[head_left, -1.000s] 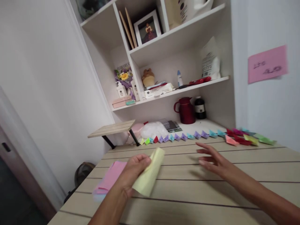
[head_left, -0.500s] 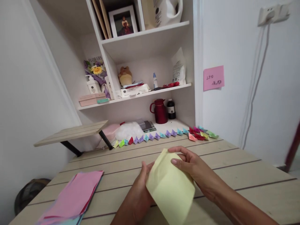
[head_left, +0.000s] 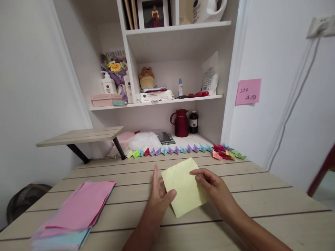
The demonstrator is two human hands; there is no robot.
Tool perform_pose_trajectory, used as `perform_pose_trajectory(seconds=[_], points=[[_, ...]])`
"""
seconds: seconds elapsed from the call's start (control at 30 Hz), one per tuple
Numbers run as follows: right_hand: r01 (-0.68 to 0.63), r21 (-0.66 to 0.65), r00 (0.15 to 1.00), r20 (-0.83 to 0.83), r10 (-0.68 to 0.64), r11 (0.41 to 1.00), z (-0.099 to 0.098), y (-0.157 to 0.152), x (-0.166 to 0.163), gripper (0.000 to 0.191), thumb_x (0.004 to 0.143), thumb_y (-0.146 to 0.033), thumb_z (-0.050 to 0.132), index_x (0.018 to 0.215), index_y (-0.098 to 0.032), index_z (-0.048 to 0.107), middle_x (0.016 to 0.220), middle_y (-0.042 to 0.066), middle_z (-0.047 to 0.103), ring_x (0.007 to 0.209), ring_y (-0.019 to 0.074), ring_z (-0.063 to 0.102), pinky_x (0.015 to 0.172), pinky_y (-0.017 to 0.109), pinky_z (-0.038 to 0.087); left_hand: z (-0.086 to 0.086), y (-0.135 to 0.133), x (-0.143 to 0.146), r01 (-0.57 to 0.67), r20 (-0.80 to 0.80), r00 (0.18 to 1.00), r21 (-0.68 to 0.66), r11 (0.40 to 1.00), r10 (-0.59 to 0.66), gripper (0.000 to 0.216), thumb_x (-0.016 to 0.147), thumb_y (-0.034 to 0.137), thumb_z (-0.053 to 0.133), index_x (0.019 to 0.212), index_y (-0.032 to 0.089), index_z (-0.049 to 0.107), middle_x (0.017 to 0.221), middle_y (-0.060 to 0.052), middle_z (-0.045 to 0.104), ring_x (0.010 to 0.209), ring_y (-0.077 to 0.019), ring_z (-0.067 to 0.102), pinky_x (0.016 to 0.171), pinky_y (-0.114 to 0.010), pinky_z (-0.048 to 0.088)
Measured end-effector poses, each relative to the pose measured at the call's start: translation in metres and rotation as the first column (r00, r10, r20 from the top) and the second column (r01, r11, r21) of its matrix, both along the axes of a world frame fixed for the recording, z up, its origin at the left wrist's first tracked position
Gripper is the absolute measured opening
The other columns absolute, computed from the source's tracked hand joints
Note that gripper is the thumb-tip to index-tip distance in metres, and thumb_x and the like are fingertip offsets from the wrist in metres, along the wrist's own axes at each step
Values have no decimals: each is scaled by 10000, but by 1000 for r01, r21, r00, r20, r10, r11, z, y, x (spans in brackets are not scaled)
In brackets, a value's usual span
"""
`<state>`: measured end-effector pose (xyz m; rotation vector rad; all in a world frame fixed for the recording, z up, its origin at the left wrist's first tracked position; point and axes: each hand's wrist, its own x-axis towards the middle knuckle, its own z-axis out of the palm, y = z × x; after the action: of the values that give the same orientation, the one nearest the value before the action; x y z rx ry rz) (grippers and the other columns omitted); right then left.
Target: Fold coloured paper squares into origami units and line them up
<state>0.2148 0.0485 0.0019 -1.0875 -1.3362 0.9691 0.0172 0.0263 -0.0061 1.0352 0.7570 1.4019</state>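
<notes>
A pale yellow square of paper (head_left: 184,188) is held tilted above the wooden table. My right hand (head_left: 213,188) has it pinched at the right edge, thumb and index finger on its near face and the other fingers partly hidden. At the paper's left edge is my left hand (head_left: 157,198), index finger stretched up and thumb apart, its tip overlapping the sheet. Whether the curled fingers of this hand touch the back of the paper is hard to see.
A stack of pink, red and blue paper (head_left: 81,205) lies on the left. Small folded paper pieces (head_left: 170,150) line the table's back edge, with a cluster (head_left: 225,152) at the right. Behind stand a small raised shelf (head_left: 81,136) and a red jug (head_left: 181,123).
The yellow paper has turned and been flattened, now showing one face as a square. My left hand has come out from behind it to its left edge. The camera view has shifted slightly.
</notes>
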Motion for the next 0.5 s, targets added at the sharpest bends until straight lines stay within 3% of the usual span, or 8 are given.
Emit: perform_pose_trajectory(seconds=[0.17,0.33,0.5], points=[[-97,-88,989,-122,86,991,-3,-2,-7,308,759,-457,654,937,-206,666,787,19,644,684,187,559,594,274,411,1,-7,4,175,-49,983,-6,985,-175,991,663,261,799,1474,239,230,1350,-140,537,1138,-277,574,955,-374,458],[-131,-55,991,-37,129,990,3,-3,-6,300,722,-394,695,945,-196,663,839,29,632,774,202,575,656,290,435,6,-7,-3,-16,-234,972,-65,998,1,672,670,291,774,1289,200,530,1190,-112,647,1017,-265,629,847,-344,509],[-201,12,962,190,196,979,4,0,1,328,724,-292,673,1044,-225,646,943,29,620,858,214,559,760,332,436,9,-5,-8,-77,-287,957,-87,993,49,567,676,315,764,1208,203,599,1192,-93,648,1022,-264,629,832,-337,517]])
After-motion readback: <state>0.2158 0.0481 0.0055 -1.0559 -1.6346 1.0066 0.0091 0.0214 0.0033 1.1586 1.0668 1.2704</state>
